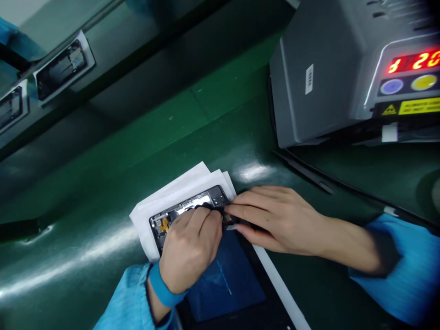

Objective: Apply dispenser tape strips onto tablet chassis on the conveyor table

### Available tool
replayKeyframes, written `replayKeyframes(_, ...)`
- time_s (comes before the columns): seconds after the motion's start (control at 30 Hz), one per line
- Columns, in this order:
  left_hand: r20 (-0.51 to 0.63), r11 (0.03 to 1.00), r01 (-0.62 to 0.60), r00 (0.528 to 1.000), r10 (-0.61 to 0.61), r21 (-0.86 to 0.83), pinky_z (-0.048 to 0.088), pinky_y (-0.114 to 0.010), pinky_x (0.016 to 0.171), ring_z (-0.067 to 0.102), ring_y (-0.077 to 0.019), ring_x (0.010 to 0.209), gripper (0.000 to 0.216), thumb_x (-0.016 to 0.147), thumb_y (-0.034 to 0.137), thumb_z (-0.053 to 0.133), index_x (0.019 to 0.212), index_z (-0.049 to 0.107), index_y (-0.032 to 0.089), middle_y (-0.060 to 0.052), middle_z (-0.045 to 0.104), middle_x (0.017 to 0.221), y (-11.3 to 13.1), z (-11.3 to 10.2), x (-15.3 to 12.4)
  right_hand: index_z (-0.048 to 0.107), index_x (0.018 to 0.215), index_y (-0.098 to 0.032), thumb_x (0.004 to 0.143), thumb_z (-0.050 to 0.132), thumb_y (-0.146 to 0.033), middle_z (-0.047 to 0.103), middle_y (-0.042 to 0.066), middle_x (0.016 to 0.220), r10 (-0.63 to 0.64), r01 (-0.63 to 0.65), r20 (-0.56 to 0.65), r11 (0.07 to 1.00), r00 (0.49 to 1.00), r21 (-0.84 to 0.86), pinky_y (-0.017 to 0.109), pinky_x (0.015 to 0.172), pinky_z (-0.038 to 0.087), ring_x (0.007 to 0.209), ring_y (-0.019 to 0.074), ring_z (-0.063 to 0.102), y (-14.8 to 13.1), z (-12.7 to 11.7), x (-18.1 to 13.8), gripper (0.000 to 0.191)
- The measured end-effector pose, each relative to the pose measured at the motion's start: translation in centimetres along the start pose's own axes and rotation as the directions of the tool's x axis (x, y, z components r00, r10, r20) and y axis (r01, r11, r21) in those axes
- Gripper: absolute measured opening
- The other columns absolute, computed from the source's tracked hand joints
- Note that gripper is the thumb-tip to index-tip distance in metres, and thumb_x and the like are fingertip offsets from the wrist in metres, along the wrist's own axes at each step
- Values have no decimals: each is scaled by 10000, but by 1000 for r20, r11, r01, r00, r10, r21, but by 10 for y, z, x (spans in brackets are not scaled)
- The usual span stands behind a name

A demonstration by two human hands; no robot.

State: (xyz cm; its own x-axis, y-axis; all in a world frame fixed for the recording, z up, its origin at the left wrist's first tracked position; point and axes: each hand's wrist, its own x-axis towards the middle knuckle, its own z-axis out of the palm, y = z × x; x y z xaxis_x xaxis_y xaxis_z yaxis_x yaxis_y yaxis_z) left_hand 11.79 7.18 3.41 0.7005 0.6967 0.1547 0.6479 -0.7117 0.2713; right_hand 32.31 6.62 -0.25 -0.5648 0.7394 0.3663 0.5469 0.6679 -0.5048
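A left hand bears down, fingers curled, on an opened device to steady it, while the right hand pinches a small dark part at its edge; the device lies on white sheets on the green bench, long axis running diagonally away to the upper left

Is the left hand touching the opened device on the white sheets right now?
Touching. The head view shows the left hand lying on the opened device, its fingers pressed onto the exposed top end, with no gap visible.
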Motion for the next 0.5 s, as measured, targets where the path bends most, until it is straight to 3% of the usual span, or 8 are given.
replayKeyframes(0.5, 2, 1000, 7, 1000, -7, 4, 524, -338, 626, 583, -195, 689, 92, 900, 111, 517, 929, 604, 99, -77, 613, 787, -1, 2, -3, 638, 1088, -154, 909, 506, -285, 622, 48, 915, -23, 43, 108, 981, 994, -188, 330, 662, 439, 792, 193, 548, -6, -3, 6, 259)
